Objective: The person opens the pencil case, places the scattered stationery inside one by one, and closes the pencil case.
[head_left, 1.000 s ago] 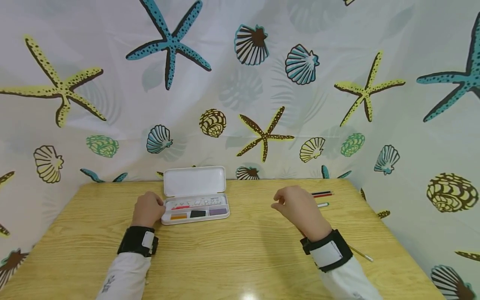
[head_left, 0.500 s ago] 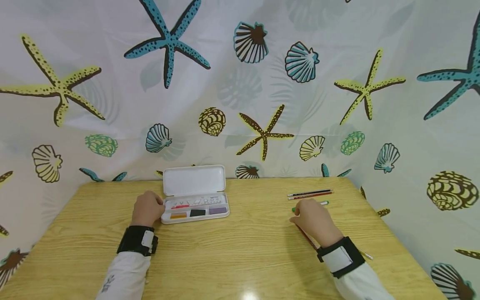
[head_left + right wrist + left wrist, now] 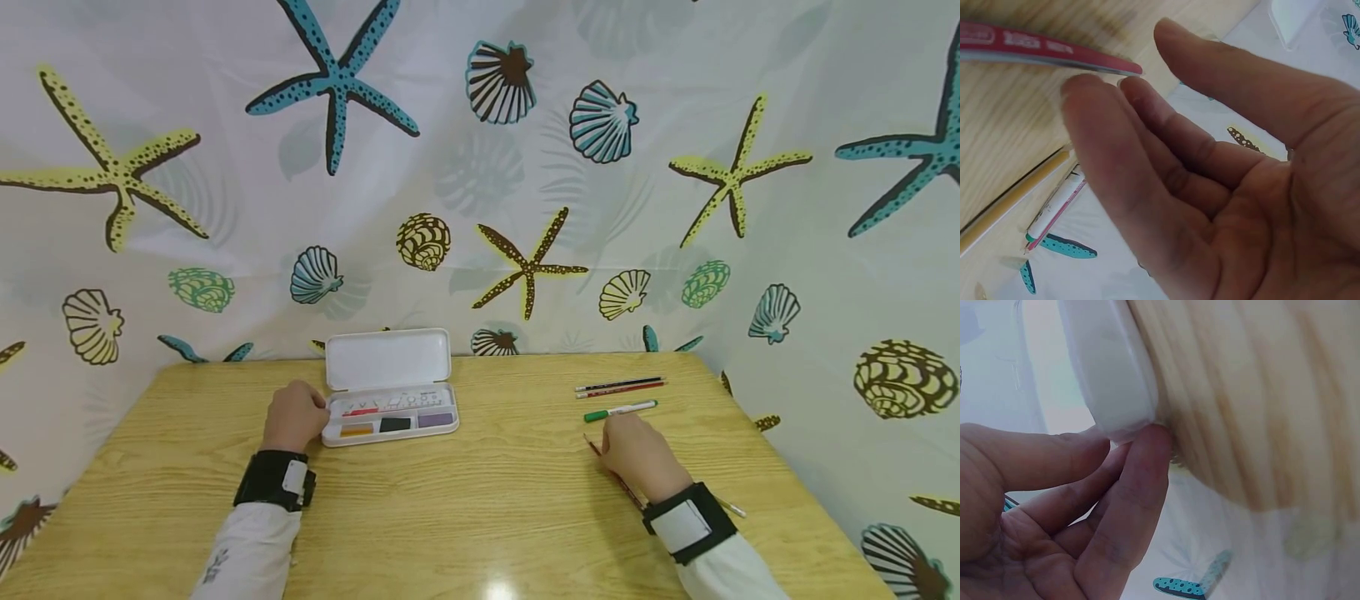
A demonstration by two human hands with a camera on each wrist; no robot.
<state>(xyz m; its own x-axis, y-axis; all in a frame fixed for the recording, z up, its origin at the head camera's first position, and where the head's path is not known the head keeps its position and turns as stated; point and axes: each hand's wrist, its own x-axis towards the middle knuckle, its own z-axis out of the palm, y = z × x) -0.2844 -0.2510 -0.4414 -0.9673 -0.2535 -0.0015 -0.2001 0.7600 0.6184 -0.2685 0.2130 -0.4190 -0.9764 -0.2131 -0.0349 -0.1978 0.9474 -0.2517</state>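
Observation:
My left hand (image 3: 294, 417) holds the left end of an open white pencil case (image 3: 387, 358). In the left wrist view, thumb and forefinger pinch the case's white corner (image 3: 1116, 394). Inside it lie a clear stencil ruler with a red strip and several small blocks, orange, black and purple. My right hand (image 3: 645, 458) is over a dark red pencil (image 3: 628, 493) on the table. In the right wrist view the thumb stands apart and the fingertips lie close beside that red pencil (image 3: 1029, 47); whether they touch it, I cannot tell.
Beyond the right hand lie a green-capped marker (image 3: 621, 411), a red pencil (image 3: 626, 389) and a black pencil (image 3: 626, 383). A yellow pencil (image 3: 731, 507) is partly hidden by the right wrist. Patterned cloth (image 3: 465, 167) hangs behind the wooden table (image 3: 450, 517).
My right hand has moved right and down toward the dark red pencil, uncovering the marker and the two far pencils. The left hand stays on the case.

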